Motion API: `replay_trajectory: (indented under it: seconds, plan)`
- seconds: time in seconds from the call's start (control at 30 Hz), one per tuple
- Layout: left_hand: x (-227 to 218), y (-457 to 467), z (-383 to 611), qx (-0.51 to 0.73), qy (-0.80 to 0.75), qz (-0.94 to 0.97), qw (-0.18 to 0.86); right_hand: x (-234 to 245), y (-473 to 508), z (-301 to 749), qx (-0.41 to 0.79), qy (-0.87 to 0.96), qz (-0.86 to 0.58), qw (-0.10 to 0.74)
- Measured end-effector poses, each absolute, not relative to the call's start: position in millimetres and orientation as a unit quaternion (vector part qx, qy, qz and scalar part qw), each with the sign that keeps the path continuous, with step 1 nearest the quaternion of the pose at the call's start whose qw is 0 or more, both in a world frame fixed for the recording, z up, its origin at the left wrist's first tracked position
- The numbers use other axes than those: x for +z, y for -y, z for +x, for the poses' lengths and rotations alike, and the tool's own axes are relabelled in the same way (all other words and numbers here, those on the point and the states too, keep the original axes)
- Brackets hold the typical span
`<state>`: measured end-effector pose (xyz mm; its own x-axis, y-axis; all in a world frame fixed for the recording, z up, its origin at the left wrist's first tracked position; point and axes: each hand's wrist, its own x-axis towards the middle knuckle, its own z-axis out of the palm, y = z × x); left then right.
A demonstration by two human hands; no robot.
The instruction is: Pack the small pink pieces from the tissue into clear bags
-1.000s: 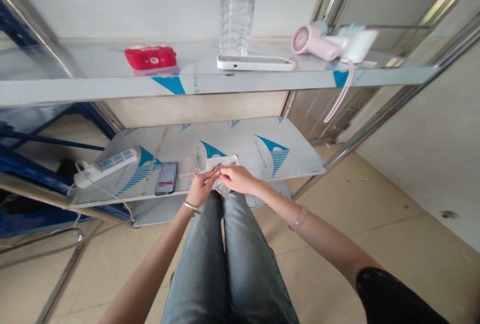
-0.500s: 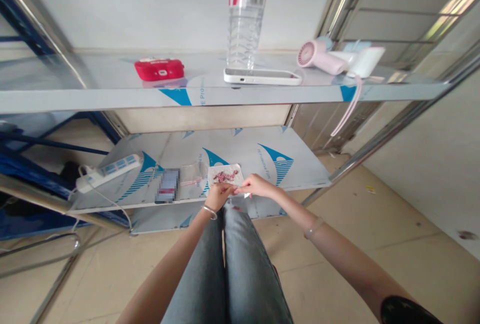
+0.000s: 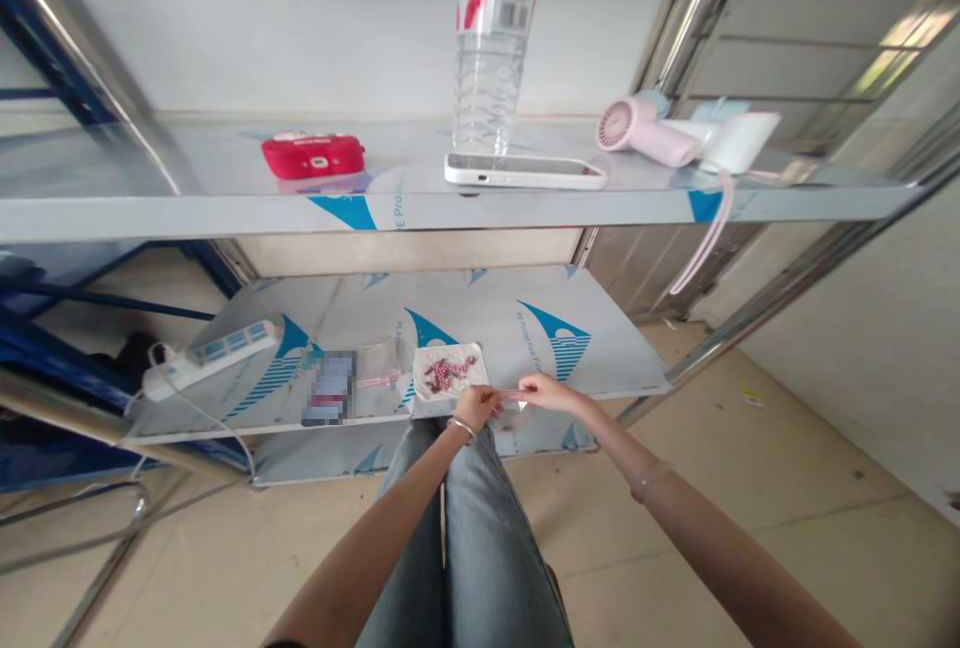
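My left hand (image 3: 475,404) and my right hand (image 3: 541,391) are held close together over my knees, just in front of the lower shelf (image 3: 525,328). Both pinch the ends of a small clear plastic bag (image 3: 508,406) stretched between them. Just behind my left hand a white tissue (image 3: 448,373) lies on the lower shelf with a heap of small pink beads (image 3: 448,370) on it. Another clear bag (image 3: 379,363) lies to the tissue's left.
A power strip (image 3: 208,355) and a small dark card (image 3: 328,386) lie at the lower shelf's left. The upper shelf (image 3: 187,203) holds a red case (image 3: 312,154), a white phone (image 3: 525,170), a water bottle (image 3: 491,43) and a pink hair dryer (image 3: 645,128). Steel posts stand right.
My hands drew back from the beads on the tissue toward my knees and now stretch a small clear bag between them. The camera tilted a little, shifting the shelves.
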<state>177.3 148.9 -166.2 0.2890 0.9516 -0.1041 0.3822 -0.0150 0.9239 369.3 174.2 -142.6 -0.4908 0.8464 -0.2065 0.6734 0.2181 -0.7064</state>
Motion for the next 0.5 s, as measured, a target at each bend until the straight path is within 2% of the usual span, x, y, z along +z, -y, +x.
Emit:
replay_trajectory:
  seconds: [0.23, 0.43, 0.5]
  plan:
    - [-161, -176, 188, 0.299, -0.607, 0.656, 0.336, -154, -202, 363, 0.253, 0.756, -0.586, 0.144]
    - [-163, -147, 184, 0.248, -0.568, 0.756, 0.209, -155, -185, 343, -0.049, 0.745, -0.642, 0.175]
    - [-174, -124, 176, 0.241, -0.551, 0.786, 0.140, -164, -164, 330, -0.079, 0.758, -0.625, 0.171]
